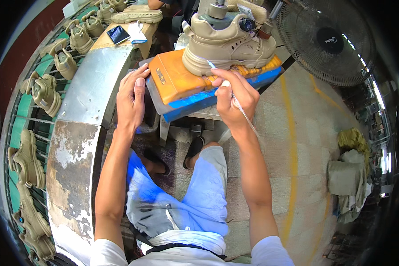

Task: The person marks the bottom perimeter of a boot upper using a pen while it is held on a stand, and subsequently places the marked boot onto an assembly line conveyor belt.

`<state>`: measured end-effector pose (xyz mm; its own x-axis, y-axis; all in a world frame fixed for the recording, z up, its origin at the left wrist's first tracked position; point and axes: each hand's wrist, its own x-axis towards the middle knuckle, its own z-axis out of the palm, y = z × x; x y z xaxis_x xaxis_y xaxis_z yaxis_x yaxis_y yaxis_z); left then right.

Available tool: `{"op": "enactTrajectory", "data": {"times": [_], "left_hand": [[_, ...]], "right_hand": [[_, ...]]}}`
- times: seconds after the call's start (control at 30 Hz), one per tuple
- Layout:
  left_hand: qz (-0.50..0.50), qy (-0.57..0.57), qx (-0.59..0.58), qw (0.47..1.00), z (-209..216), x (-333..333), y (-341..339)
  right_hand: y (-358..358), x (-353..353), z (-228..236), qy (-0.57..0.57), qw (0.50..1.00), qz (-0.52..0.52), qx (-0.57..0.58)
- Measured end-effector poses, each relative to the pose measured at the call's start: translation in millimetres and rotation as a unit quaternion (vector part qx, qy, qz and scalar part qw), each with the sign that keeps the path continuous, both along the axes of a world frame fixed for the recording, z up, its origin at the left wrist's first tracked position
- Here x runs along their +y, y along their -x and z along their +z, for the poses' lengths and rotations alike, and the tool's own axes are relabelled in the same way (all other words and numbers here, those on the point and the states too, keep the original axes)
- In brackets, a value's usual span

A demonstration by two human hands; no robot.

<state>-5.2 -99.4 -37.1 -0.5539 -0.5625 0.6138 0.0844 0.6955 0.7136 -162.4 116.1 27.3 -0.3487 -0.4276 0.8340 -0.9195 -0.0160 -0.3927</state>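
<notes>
A beige lace-up shoe (pixel 228 46) stands upright on an orange pad (pixel 172 73) set in a blue-edged block (pixel 181 111). Above it, a metal shaft (pixel 218 9) reaches down into the shoe's opening. In my right hand (pixel 236 99) is a thin pen-like tool (pixel 211 64) with a pale tip, pinched between the fingers. Its tip is at the sole's edge; whether it touches I cannot tell. From this tool a thin whitish line trails down past my wrist. My left hand (pixel 131 97) rests with outstretched fingers against the block's left end, holding nothing.
Several matching shoes (pixel 46 94) sit on a green rack line at the left. Beside it runs a worn metal ledge (pixel 82 99), with a phone (pixel 118 34) and white cloth (pixel 137 33) farther up. A large fan (pixel 328 40) stands right; cloths (pixel 348 177) lie farther down. Another person's arm (pixel 155 3) shows behind.
</notes>
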Motion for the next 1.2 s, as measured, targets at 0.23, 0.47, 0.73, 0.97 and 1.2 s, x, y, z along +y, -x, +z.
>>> {"op": "enactTrajectory", "data": {"times": [0.23, 0.47, 0.73, 0.97, 1.2], "left_hand": [[0.101, 0.215, -0.023, 0.971, 29.7, 31.0, 18.7], [-0.141, 0.379, -0.076, 0.911, 38.4, 67.1, 72.9], [-0.112, 0.459, -0.127, 0.872, 40.9, 68.8, 95.6], [-0.094, 0.424, -0.141, 0.889, 39.8, 73.0, 97.2], [-0.096, 0.418, -0.149, 0.891, 41.8, 73.4, 97.8]], "right_hand": [[17.5, -6.5, -16.1, 0.037, 0.998, -0.016, -0.049], [29.8, 10.9, -22.9, 0.046, 0.992, -0.029, -0.116], [41.2, 19.4, -23.5, 0.037, 0.992, -0.017, -0.121], [48.2, 26.3, -23.1, 0.032, 0.995, -0.04, -0.083], [58.6, 46.1, -13.3, 0.016, 0.996, -0.06, -0.071]]}}
